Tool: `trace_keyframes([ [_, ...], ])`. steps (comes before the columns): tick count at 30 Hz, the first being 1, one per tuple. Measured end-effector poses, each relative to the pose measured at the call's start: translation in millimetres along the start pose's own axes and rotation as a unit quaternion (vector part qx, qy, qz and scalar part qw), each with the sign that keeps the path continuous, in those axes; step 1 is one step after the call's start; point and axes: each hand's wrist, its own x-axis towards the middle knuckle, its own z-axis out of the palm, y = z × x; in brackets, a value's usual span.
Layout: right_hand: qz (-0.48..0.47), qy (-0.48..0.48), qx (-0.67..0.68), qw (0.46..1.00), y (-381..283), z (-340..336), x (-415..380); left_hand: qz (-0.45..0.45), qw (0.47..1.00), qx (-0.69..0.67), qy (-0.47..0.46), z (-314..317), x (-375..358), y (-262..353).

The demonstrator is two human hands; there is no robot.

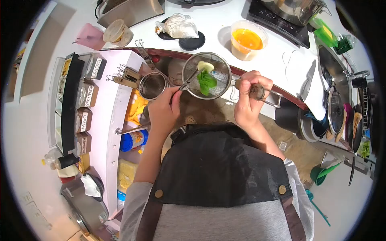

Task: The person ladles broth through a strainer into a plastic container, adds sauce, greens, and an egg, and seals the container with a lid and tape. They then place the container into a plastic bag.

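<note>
My right hand [250, 105] is wrapped round the handle [257, 91] of a round mesh strainer, held level in front of my apron. Inside the strainer [217, 60] lie green leaves [206, 82] and a pale, roundish piece [205, 66]. My left hand [165, 107] grips a thin metal utensil [189, 80], perhaps tongs or tweezers, whose tip reaches over the rim to the leaves. Just beyond the left fingers is a smaller round strainer [152, 85], near several hanging handled tools.
A clear container of orange liquid [248, 39] stands on the white counter beyond the strainer. To its right are an induction cooker [277, 25] and a pot [295, 10]. A tied bag of white stuff [181, 26] lies by black lids. Labelled containers [85, 120] line the left shelf.
</note>
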Motion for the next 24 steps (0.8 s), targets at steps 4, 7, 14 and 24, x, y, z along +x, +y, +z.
trace_keyframes([
  [4,-0.012,-0.006,-0.008,1.0,6,1,-1,-0.014,1.0,0.002,-0.019,6,-1,-2],
  [7,-0.012,0.012,0.004,1.0,7,5,1,-0.009,1.0,0.02,-0.017,8,2,-7],
  [14,0.009,0.033,-0.014,0.999,1,-15,-2,0.012,0.998,-0.065,0.022,-19,67,52],
  [24,0.063,0.118,-0.083,0.988,-17,-62,-37,0.097,0.988,-0.117,0.006,81,135,70],
])
